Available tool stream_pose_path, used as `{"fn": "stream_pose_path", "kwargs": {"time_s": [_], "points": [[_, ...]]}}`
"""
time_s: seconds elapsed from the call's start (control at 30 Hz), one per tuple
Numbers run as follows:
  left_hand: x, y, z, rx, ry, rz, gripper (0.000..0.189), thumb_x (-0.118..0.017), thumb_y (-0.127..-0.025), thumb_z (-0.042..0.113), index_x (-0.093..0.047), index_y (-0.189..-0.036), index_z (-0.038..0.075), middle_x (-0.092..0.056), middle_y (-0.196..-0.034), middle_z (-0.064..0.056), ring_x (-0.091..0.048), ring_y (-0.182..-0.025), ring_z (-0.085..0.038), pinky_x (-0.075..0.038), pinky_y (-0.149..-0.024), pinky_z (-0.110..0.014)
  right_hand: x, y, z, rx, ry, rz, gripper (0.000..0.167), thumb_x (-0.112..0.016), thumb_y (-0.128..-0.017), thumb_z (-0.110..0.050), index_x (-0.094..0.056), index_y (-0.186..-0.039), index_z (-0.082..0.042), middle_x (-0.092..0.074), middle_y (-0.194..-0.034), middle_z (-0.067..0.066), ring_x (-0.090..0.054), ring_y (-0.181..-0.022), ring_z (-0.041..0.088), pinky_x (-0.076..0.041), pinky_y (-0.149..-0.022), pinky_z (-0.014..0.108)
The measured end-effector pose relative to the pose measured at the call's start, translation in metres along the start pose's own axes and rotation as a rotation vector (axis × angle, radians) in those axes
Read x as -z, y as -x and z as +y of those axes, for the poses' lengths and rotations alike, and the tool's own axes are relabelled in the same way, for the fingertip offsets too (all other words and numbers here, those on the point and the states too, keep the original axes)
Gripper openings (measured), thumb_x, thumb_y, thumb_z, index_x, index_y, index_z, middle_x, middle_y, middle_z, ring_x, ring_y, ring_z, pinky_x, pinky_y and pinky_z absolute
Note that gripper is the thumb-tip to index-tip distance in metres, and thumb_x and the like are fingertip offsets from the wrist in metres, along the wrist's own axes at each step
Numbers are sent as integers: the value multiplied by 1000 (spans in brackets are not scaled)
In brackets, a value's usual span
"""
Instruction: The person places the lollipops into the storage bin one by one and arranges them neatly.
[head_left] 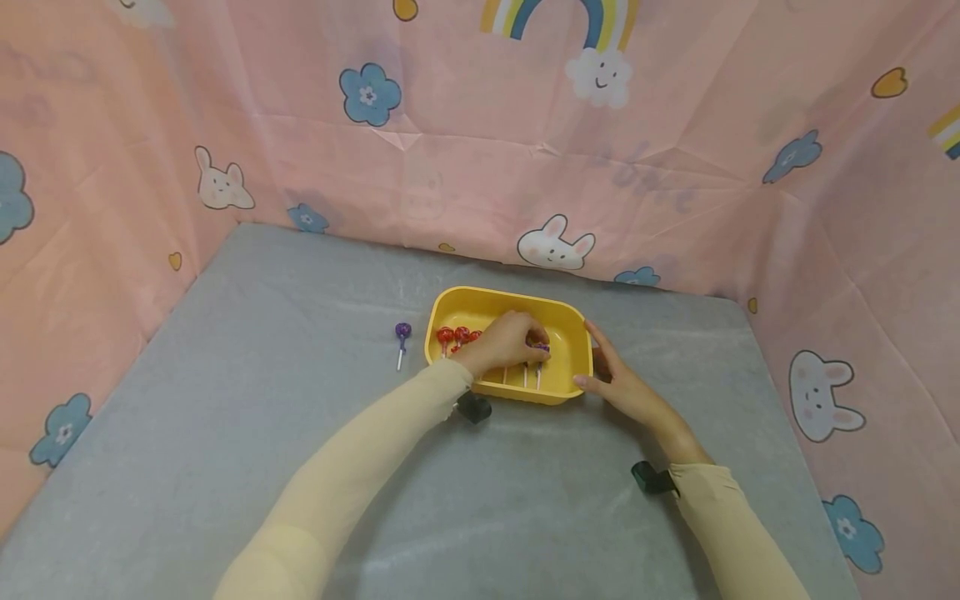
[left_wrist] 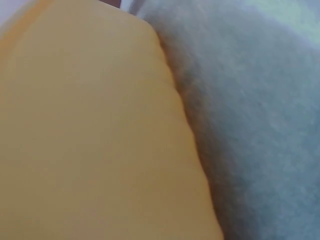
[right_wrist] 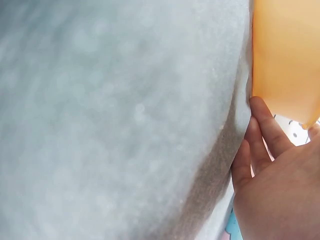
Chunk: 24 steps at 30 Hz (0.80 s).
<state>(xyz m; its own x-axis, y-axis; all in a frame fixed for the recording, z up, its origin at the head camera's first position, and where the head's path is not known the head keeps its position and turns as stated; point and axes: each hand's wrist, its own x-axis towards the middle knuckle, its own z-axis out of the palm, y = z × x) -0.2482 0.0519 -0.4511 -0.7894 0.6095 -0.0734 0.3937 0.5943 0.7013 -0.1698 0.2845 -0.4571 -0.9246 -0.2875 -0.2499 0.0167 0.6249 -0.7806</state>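
Note:
A yellow plastic container (head_left: 558, 392) stands on the grey surface, and its outer wall (left_wrist: 95, 130) fills much of the left wrist view. My left hand (head_left: 504, 340) reaches inside it, fingers curled, pinching a purple lollipop (head_left: 542, 350) near the right part. White sticks lie below those fingertips. Several red lollipops (head_left: 445, 336) sit at the container's left end, some partly hidden by my left hand. With fingers spread, my right hand (head_left: 622, 385) touches the container's right end; the right wrist view shows its fingers (right_wrist: 270, 130) fairly straight by the wall.
One more purple lollipop (head_left: 402, 331) lies on the grey cloth (head_left: 247, 400), left of the container. A pink patterned curtain (head_left: 465, 167) bounds the back and sides. Dark wrist cameras (head_left: 474, 408) hang beneath both forearms.

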Motion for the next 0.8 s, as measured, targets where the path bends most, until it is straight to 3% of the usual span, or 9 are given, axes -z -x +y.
{"fn": "stream_pose_path", "kwargs": {"time_s": [0.3, 0.5, 0.63, 0.8], "points": [[12, 5, 6, -24, 55, 33, 30, -72, -91, 28, -72, -116, 11, -74, -113, -1, -61, -101, -12, -51, -100, -28, 0, 0, 2, 25, -3, 0, 91, -64, -97, -34, 5, -155, -47, -46, -145, 21, -48, -131, 38, -36, -112, 63], [26, 15, 6, -42, 116, 67, 29, -71, -92, 31, -72, -116, 14, -71, -113, 0, -62, -96, -12, -54, -91, -26, 1, 0, 1, 7, 9, 7, 91, -64, -96, -36, 5, -155, -49, -44, -145, 21, -47, -132, 38, -36, -112, 64], [39, 25, 8, -56, 153, 98, 31, -70, -92, 32, -72, -116, 12, -70, -113, -1, -59, -107, -15, -49, -102, -30, 1, 0, 0, -8, 16, 9, 91, -63, -96, -35, 6, -155, -49, -43, -146, 22, -46, -133, 40, -36, -112, 65], [58, 42, 11, -77, 192, 146, 29, -69, -93, 30, -72, -116, 11, -70, -113, -3, -60, -112, -22, -47, -107, -39, 0, -1, 2, -26, 28, 11, 92, -62, -97, -32, 7, -156, -44, -41, -146, 24, -44, -132, 41, -35, -112, 66]]}}
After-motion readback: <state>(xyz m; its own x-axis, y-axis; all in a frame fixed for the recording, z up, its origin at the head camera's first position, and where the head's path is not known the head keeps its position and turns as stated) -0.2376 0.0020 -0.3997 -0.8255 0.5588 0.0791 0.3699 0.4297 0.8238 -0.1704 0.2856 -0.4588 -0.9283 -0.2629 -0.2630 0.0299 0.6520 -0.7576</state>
